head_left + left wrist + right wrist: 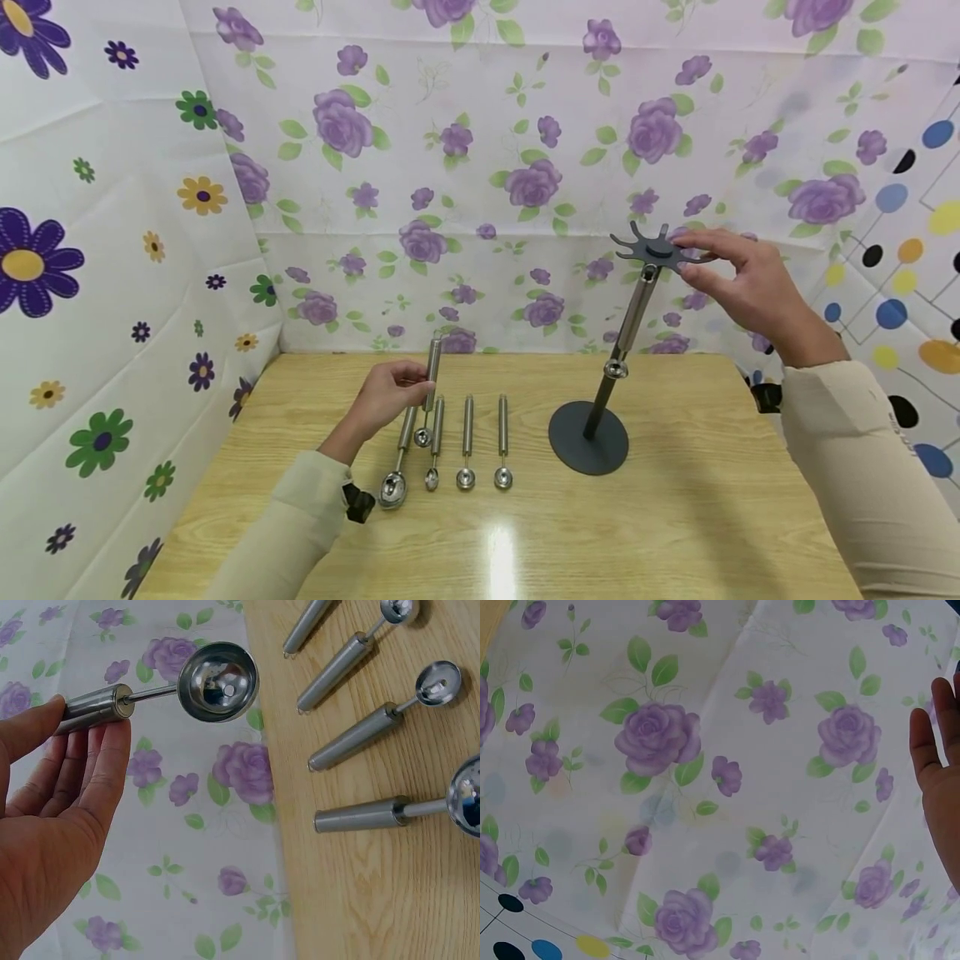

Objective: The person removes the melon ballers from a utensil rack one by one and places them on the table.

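Observation:
My left hand (388, 398) pinches a steel melon baller (94, 709) by its handle, with the round bowl pointing away from the fingers. It is raised over the row of scoops, bowl down in the head view. My right hand (750, 287) holds one side of the hook ring (647, 248) atop a dark utensil stand (597, 408) between thumb and fingers. From that ring another melon baller (637, 312) hangs along the pole. Only part of the right hand (941, 776) shows in the right wrist view; the stand is outside it.
On the wooden table (450, 542) lie a large scoop (392, 490), a small oval-headed scoop (432, 478) and two round-bowled ones, one (466, 477) beside the other (503, 477). They lie left of the stand's round base (570, 454). Flowered cloth (480, 167) hangs behind the table.

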### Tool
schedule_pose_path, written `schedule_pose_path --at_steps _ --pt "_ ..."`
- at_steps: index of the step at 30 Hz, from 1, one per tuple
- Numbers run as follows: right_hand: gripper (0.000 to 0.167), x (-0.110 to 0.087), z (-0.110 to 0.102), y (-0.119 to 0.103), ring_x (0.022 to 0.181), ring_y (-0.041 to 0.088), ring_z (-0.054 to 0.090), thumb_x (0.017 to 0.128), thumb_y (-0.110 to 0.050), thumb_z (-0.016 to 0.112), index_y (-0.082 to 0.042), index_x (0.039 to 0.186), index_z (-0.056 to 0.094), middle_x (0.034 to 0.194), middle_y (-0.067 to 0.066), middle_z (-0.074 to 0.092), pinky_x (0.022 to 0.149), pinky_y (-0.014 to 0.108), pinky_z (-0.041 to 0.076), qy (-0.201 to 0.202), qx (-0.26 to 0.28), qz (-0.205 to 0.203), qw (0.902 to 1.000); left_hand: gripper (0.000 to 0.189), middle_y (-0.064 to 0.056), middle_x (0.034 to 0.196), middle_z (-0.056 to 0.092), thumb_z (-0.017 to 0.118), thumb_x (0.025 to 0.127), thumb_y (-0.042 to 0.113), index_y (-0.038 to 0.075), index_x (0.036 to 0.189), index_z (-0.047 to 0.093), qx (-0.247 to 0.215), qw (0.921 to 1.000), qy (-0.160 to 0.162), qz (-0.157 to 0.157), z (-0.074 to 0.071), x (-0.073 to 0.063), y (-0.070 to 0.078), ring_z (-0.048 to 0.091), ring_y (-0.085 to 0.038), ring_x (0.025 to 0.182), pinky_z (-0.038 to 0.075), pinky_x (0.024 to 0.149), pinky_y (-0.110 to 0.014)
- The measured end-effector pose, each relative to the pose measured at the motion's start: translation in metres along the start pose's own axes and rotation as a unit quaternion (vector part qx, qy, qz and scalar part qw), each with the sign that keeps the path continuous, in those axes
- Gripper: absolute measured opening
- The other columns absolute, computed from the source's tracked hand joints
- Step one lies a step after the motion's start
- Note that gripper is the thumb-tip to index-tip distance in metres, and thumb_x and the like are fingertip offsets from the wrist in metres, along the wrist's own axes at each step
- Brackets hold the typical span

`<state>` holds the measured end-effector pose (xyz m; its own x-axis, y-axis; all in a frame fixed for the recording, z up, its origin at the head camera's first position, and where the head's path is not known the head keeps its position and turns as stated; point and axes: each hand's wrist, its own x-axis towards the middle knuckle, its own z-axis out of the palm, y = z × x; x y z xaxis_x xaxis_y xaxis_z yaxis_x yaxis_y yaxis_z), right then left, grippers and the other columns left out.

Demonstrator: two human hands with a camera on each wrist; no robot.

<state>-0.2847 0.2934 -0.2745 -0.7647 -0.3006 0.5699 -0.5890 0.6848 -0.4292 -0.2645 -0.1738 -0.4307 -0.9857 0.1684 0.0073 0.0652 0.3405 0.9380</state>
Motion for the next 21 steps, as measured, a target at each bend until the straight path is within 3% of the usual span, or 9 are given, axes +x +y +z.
schedule_pose_path --at_steps 5,10,15,21 --pt "0.037 0.0 0.0 0.001 0.103 0.008 0.051 0.098 -0.019 0.066 -0.008 0.133 0.065 0.139 0.016 0.058 0.067 0.02 0.038 -0.001 0.003 0.0 1.0 0.027 -0.017 0.103 0.07 0.069 0.095 0.008 -0.006 0.118 0.066 -0.005 1.0 0.004 -0.004 -0.004 -0.001 -0.006 0.069 -0.024 0.088 0.06 0.075 -0.032" --pt "0.037 0.0 0.001 0.003 0.103 0.008 0.051 0.097 -0.018 0.066 -0.008 0.133 0.065 0.138 0.017 0.058 0.067 0.019 0.038 0.002 0.002 -0.007 1.0 0.029 -0.017 0.104 0.07 0.07 0.095 0.008 -0.007 0.12 0.066 -0.007 0.9999 0.008 -0.013 -0.006 -0.003 -0.014 0.068 -0.022 0.087 0.06 0.078 -0.034" --pt "0.038 -0.001 0.002 0.003 0.105 0.022 0.055 0.098 -0.017 0.066 -0.007 0.134 0.064 0.138 0.018 0.058 0.07 0.022 0.039 0.003 0.005 -0.012 0.9999 0.032 -0.018 0.107 0.068 0.069 0.095 0.008 -0.008 0.123 0.064 -0.019 0.9992 0.015 -0.03 -0.007 -0.006 -0.019 0.068 -0.028 0.094 0.06 0.083 -0.038" --pt "0.037 -0.001 0.002 0.002 0.103 0.001 0.049 0.097 -0.016 0.066 -0.006 0.133 0.064 0.137 0.017 0.059 0.071 0.024 0.039 0.011 0.006 -0.017 0.9998 0.031 -0.018 0.106 0.067 0.07 0.095 0.007 -0.008 0.121 0.064 -0.029 0.9988 0.023 -0.033 -0.008 -0.007 -0.026 0.068 -0.031 0.093 0.06 0.08 -0.035"
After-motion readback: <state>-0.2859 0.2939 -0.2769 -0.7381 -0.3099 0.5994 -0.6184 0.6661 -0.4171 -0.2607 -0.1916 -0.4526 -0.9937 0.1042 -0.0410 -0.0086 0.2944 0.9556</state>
